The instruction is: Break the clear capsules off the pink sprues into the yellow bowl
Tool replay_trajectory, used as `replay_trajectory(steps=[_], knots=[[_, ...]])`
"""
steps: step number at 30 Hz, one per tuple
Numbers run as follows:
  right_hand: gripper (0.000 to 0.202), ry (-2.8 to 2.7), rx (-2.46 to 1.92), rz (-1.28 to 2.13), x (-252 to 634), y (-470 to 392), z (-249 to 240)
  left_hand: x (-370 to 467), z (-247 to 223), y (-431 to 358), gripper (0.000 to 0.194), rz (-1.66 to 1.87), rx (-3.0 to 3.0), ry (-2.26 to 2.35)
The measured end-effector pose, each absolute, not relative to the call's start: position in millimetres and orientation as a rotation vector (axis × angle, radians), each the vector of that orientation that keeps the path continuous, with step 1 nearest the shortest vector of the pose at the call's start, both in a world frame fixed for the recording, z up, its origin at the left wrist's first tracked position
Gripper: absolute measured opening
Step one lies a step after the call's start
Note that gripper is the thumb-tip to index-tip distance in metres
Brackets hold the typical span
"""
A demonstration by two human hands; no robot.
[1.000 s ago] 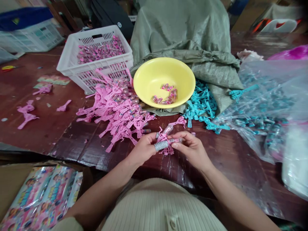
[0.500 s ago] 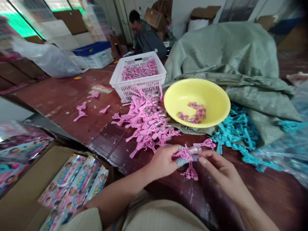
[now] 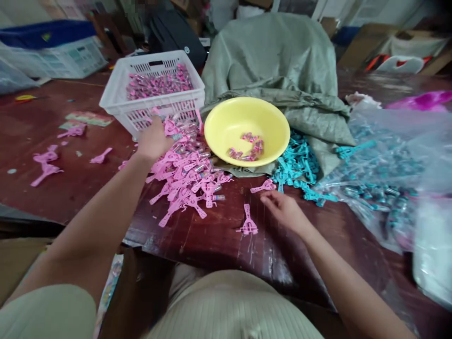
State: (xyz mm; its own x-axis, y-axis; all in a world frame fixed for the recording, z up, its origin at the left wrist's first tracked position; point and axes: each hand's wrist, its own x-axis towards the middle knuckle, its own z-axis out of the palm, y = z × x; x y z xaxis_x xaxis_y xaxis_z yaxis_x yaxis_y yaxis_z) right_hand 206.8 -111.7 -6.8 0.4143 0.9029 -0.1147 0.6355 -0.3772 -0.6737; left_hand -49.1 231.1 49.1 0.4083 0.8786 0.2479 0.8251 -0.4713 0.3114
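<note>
Dark red table (image 3: 219, 235), yellow bowl (image 3: 226, 117), left hand (image 3: 151, 141) over pink parts (image 3: 183, 174)

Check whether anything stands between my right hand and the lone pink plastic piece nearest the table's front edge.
Nothing visible stands between the right hand and the lone pink plastic piece. Another pink piece lies just beyond the fingertips, off that path.

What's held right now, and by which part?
The left hand is at the pile of pink pieces, fingertips hidden; whether it holds one can't be told. No held item shows in the right hand.
</note>
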Motion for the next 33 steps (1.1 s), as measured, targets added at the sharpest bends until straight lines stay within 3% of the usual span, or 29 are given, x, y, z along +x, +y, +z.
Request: replay_trajectory(steps=[2,4,6,8,9,11,13,17,20,27,33], knots=[[0.028,-1.354,-2.157,0.648,200.6,-116.1,-14.6,-45.6,52.1,245.9,0.076,0.519,2.503,1.671],[0.027,-1.36,-2.192,0.563,200.0,-117.5,-19.3,-37.1,59.5,236.9,0.081,0.67,2.566,1.69],[0.033,-1.289,-2.225,0.433,210.5,-117.2,-20.9,-22.9,65.7,206.0,0.065,0.929,2.698,1.436],[0.041,-1.152,-2.254,0.325,229.8,-118.1,-20.2,-5.6,62.9,159.1,0.041,0.971,2.86,0.851],[0.045,-1.083,-2.271,0.285,240.4,-119.9,-19.5,2.7,56.4,132.6,0.036,0.852,2.893,0.458],[0.046,-0.983,-2.308,0.245,258.2,-126.9,-18.2,15.8,33.8,80.8,0.047,0.4,2.855,-0.252],[0.04,-0.958,-2.351,0.259,267.1,-137.9,-18.9,23.6,3.8,40.4,0.046,0.154,2.782,-0.433],[0.036,-1.064,-2.55,0.352,256.6,-158.5,-26.3,28.5,-40.4,8.9,0.032,-0.01,2.725,-0.203],[0.029,-1.183,-2.613,0.438,238.2,-163.4,-25.5,25.2,-41.0,8.5,0.027,-0.044,2.555,0.097],[0.032,-1.655,-1.791,0.645,204.1,-153.4,8.9,0.1,-7.6,6.4,0.026,0.065,2.053,0.267],[0.029,-1.787,-1.753,0.631,195.2,-142.1,20.7,-7.1,-1.3,3.0,0.02,0.188,1.996,0.36]])
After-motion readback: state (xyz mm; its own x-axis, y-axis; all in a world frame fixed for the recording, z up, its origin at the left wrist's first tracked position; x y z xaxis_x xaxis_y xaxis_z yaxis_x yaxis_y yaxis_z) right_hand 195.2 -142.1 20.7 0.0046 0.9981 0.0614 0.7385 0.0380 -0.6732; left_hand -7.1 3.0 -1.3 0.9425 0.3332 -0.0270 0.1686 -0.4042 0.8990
